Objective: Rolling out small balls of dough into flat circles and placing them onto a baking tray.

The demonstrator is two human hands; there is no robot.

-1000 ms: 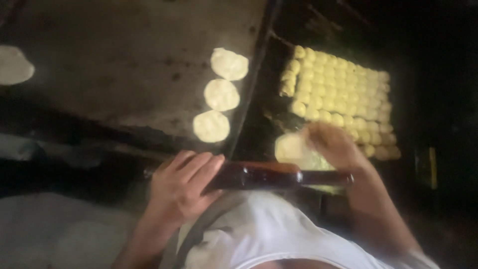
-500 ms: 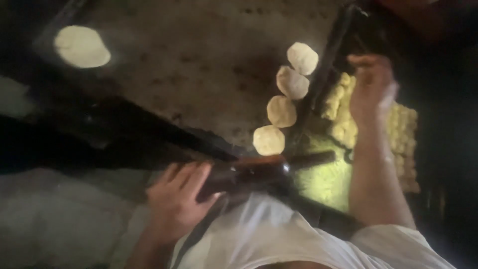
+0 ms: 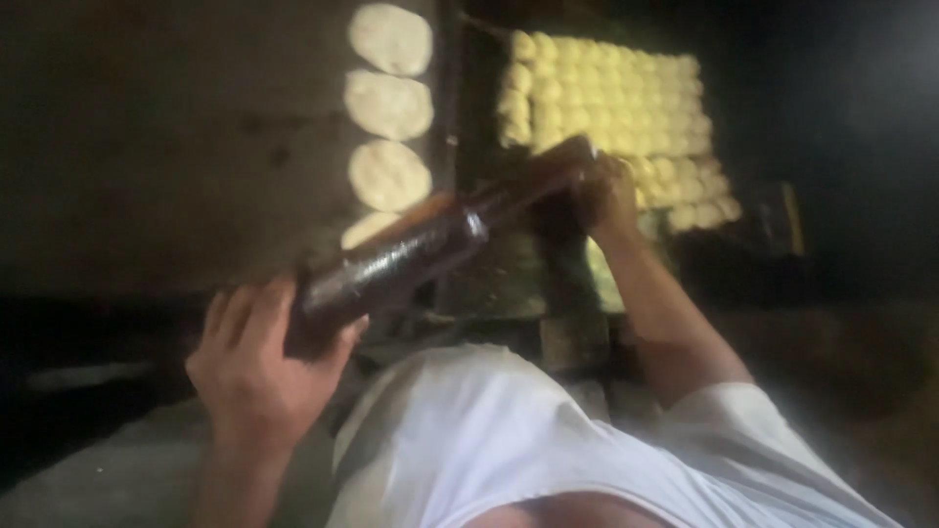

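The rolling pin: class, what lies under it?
Under the rolling pin, one flattened dough round shows partly beside the dark work surface. The left hand and right hand grip its ends; the rest underneath is covered.

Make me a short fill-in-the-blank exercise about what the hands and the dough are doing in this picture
Both hands, left hand and right hand, hold one dark ____ pin.
The flattened dough rounds lie in a single ____ on the dark work surface.
The small dough balls are packed on a tray to the ____ of the rounds.

Missing words: rolling; row; right
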